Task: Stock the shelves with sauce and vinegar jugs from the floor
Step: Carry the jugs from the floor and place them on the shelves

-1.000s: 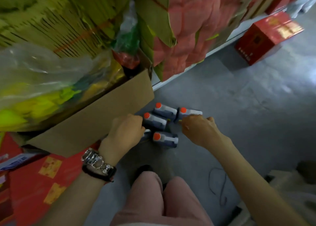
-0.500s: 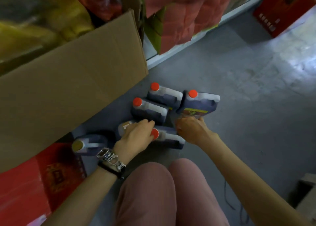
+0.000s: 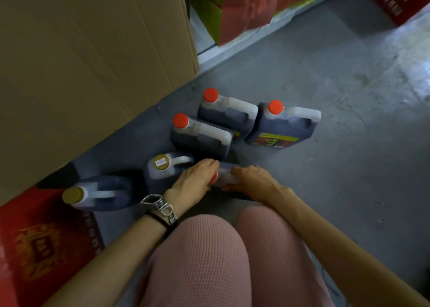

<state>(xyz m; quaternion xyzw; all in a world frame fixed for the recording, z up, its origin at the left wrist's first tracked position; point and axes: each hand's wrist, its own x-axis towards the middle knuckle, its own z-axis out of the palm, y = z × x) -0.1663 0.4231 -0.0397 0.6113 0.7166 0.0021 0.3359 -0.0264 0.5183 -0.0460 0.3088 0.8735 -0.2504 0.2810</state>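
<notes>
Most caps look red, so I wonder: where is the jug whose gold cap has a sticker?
In the head view the stickered jug stands on the floor left of centre, between the other gold-capped jug and the left hand.

Two bare arms (image 3: 116, 258) are being reached forward and down from a crouch, with the pink-clad knees (image 3: 209, 248) being held close together between them. The left hand (image 3: 194, 178) is being cupped over the capped end of a jug (image 3: 224, 178), fingers curved round it. The same jug's handle is being gripped by the right hand (image 3: 253, 181), thumb underneath. A silver bracelet (image 3: 160, 208) and a dark band (image 3: 156, 217) are being worn on the left wrist.
</notes>
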